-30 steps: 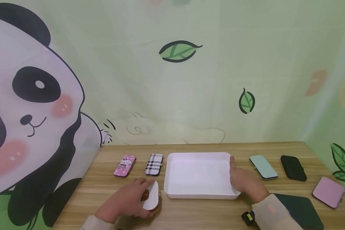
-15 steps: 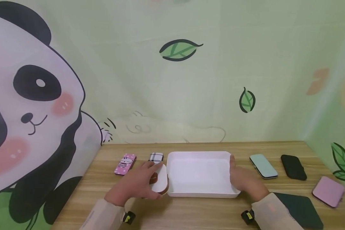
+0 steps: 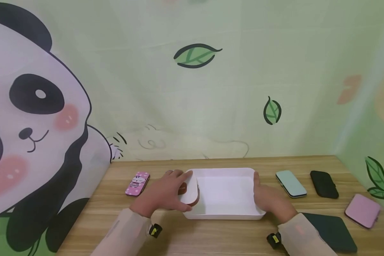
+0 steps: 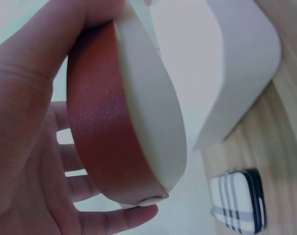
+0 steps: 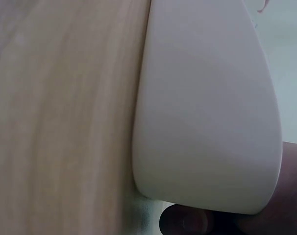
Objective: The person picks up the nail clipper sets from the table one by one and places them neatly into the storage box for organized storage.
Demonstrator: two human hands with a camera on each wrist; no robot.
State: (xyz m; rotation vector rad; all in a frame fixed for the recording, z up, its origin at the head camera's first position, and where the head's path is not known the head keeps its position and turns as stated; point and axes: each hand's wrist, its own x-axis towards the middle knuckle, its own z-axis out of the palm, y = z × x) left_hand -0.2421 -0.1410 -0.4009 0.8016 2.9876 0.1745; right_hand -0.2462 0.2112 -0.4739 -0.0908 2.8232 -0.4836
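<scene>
My left hand [image 3: 164,192] grips a small rounded case [image 3: 192,190], white with a brown leather-like part, thumb on one side and fingers on the other. It overlaps the left end of the white tray [image 3: 227,217] in the head view. In the left wrist view the case [image 4: 138,112] shows a brown band beside its white side. My right hand [image 3: 270,201] holds the tray's right wall, one digit lying along the rim; in the right wrist view, a fingertip [image 5: 185,219] shows by the tray's corner [image 5: 207,186]. Black-and-white plaid case [image 4: 234,200], hidden in the head view, lies beside the tray.
A pink dotted case [image 3: 137,184] lies left on the wooden table [image 3: 211,238]. To the right are a pale mint case [image 3: 291,184], a black case [image 3: 324,184] and a pink case [image 3: 362,211]. A dark green flat item [image 3: 332,231] lies partly under the right sleeve.
My left hand has moved right and away from me with the white-and-brown case, from the table to the tray's left end, covering the plaid case. The right hand stays at the tray.
</scene>
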